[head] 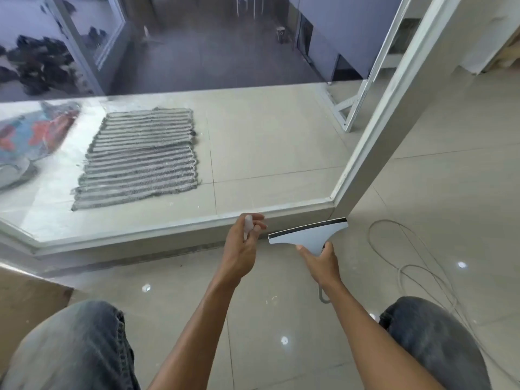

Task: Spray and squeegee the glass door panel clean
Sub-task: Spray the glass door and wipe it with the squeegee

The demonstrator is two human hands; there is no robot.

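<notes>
The glass door panel [253, 153] stands in front of me in a pale metal frame [284, 211], reaching down to the floor. My left hand [243, 243] holds a small white spray bottle [248, 225] just in front of the bottom rail, with fingers curled round it. My right hand [320, 260] grips the handle of a white squeegee [308, 233], whose black rubber blade points toward the frame's lower right corner without touching the glass. Most of the bottle is hidden by my fingers.
A grey striped mat [140, 156] lies on the tiles behind the glass. A thin cable [408, 266] loops on the floor at the right. My knees [73, 350] in jeans fill the lower corners. A brown board [25, 299] sits at the left.
</notes>
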